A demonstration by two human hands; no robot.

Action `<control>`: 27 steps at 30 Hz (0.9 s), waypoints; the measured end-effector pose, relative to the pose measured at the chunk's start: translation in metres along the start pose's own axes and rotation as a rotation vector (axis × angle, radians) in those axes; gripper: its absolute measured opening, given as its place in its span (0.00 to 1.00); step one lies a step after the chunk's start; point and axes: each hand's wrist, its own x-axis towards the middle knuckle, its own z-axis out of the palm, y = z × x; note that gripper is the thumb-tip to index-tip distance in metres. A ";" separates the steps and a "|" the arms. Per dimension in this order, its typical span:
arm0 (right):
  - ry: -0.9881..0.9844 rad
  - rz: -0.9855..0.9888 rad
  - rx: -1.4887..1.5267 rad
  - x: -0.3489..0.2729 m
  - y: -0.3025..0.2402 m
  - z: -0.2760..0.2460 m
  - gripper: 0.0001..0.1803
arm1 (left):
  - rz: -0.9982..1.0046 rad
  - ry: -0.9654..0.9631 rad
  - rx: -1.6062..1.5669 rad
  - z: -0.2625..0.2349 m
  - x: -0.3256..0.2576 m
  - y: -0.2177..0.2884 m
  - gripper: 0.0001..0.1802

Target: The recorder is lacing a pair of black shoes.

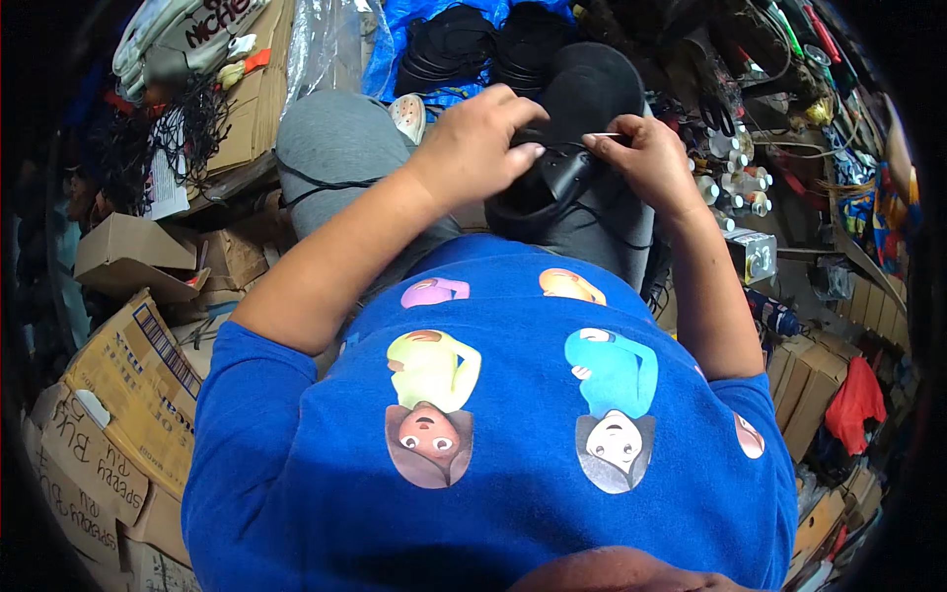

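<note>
A black shoe (596,91) rests on my right thigh, its shiny part (564,178) toward me. At its left edge is my left hand (483,138), with thumb and forefinger apart and black material behind the gap. The other fingers of that hand are partly hidden. My right hand (646,158) pinches a thin pale needle-like tool (604,135) between thumb and forefinger, over the right side of the shoe. The tool points left across the shoe; its exact kind is too small to make out. A black cord (330,184) lies across my left knee.
Bundles of black cord (449,49) lie on blue plastic ahead. Several small bottles (740,183) stand at the right. Cardboard boxes (138,257) are piled at the left. A red plastic bag (856,405) hangs at the lower right. A pale perforated clog (407,116) shows beyond my left knee.
</note>
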 end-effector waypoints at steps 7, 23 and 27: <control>-0.102 -0.031 0.027 0.015 -0.013 0.007 0.24 | -0.266 -0.464 -0.248 -0.023 0.019 -0.023 0.10; -0.025 -0.146 0.713 0.021 0.016 -0.007 0.22 | 0.106 -0.105 0.069 -0.043 0.009 0.006 0.15; 0.113 -0.021 0.635 -0.003 0.046 -0.023 0.14 | 0.204 -0.043 0.037 -0.054 0.040 -0.020 0.12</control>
